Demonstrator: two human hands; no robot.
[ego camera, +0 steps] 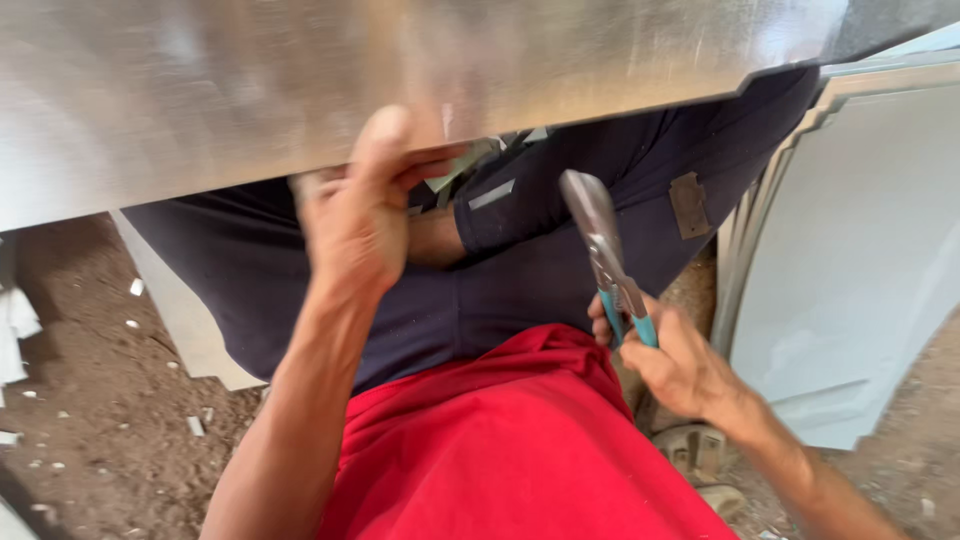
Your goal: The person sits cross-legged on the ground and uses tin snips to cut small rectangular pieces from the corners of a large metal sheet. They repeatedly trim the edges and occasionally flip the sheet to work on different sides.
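Metal sheet (300,80), wide, shiny and brushed grey, spans the whole top of the view and lies across your lap, its lower edge running from the left side up toward the right. Your left hand (355,215) reaches up to that lower edge, the thumb pressed against the face of the sheet and the fingers curled under and behind the edge, so its grip is closed on the metal sheet. Your right hand (675,360) sits lower, to the right and well apart from the sheet's edge, with its grip wrapped tight around the blue handles of a pair of pliers (605,250). The pliers point up and to the left, their grey metal head near the sheet's edge but not touching it; whether the head is slightly parted or closed you cannot tell, as it is blurred.

Under the sheet you see dark navy trousers (520,270) over your legs and a red shirt (510,450) in the lower middle. On the right, a stack of pale grey cut panels (850,270) with curved edges leans just beside your right leg. The floor (100,400) on the left is brown dirt strewn with small white scraps.
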